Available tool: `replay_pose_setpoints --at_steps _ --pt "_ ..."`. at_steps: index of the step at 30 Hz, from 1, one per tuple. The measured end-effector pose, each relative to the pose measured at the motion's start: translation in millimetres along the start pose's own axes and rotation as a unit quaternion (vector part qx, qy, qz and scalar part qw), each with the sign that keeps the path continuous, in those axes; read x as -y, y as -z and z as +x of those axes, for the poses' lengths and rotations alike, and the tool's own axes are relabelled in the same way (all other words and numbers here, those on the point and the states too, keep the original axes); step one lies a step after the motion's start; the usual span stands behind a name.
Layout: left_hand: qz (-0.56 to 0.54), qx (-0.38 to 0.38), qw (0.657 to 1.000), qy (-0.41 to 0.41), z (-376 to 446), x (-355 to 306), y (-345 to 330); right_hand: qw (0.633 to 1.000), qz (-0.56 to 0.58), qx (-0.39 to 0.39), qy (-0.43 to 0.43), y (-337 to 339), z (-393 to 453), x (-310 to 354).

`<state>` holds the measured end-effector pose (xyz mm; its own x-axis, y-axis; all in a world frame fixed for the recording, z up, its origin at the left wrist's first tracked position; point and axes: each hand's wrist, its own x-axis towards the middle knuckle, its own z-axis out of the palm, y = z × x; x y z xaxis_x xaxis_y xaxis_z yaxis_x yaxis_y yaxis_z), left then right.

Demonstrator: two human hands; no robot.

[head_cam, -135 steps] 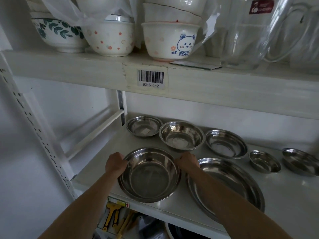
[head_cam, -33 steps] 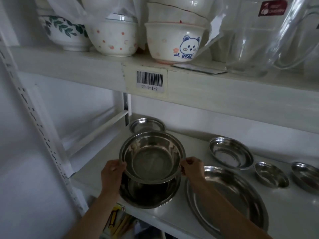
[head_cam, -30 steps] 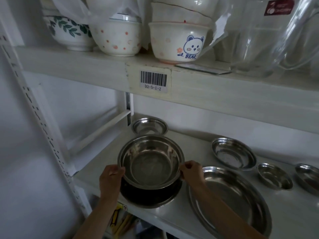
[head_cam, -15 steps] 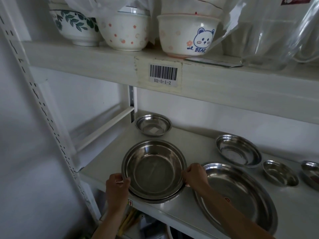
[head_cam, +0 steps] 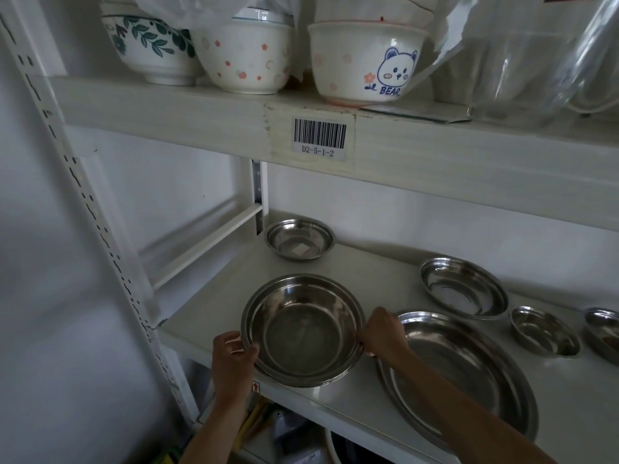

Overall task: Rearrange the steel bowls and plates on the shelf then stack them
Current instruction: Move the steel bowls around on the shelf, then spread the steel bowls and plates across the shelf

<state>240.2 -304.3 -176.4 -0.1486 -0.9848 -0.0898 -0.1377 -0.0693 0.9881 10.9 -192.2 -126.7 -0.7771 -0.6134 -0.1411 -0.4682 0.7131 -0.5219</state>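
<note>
We have one bowl nested in another, both hands' fingers pinching its rim on the shelf, while five dishes beyond our fingers wait unstacked.

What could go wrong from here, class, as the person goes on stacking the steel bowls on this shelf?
1. The nested bowls sit close to the shelf's front edge; a nudge from the left hand or right hand might tip them off.
2. The large plate also lies near that edge, under the right forearm, which could drag it.
3. The back bowl holds what looks like a paper label, which may get trapped when stacked.
</note>
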Motion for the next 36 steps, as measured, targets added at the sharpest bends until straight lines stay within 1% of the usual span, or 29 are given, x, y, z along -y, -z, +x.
replay_pose_setpoints --at_steps 4,8,13,17,24,26,31,36 --pt "-0.007 0.016 0.999 0.027 3.4 0.7 -0.1 0.999 -0.044 -0.002 0.028 -0.4 -1.1 2.9" --pt "-0.008 0.052 0.998 0.031 6.0 1.5 -0.6 0.995 -0.096 -0.006 0.033 -1.1 -1.0 10.9" --pt "-0.057 0.060 0.995 0.052 4.5 4.0 -0.2 0.991 -0.128 -0.026 0.032 -5.7 -3.7 19.7" --pt "-0.089 0.059 0.992 0.062 4.9 4.1 -0.3 0.996 -0.086 -0.027 0.023 -9.6 -4.7 18.3" --pt "-0.095 0.064 0.991 0.067 9.2 8.1 0.6 0.999 -0.006 -0.033 0.011 -13.0 -2.1 16.9" --pt "-0.095 0.060 0.992 0.053 10.5 4.2 1.4 0.999 0.007 -0.040 0.012 -12.3 -1.5 17.4" --pt "-0.100 0.057 0.993 -0.011 8.6 -23.6 2.0 0.998 0.030 -0.062 0.001 -4.6 4.0 20.1" --pt "-0.103 0.077 0.990 -0.050 7.3 -48.8 -2.2 0.993 0.078 -0.091 -0.003 9.2 7.7 18.2"
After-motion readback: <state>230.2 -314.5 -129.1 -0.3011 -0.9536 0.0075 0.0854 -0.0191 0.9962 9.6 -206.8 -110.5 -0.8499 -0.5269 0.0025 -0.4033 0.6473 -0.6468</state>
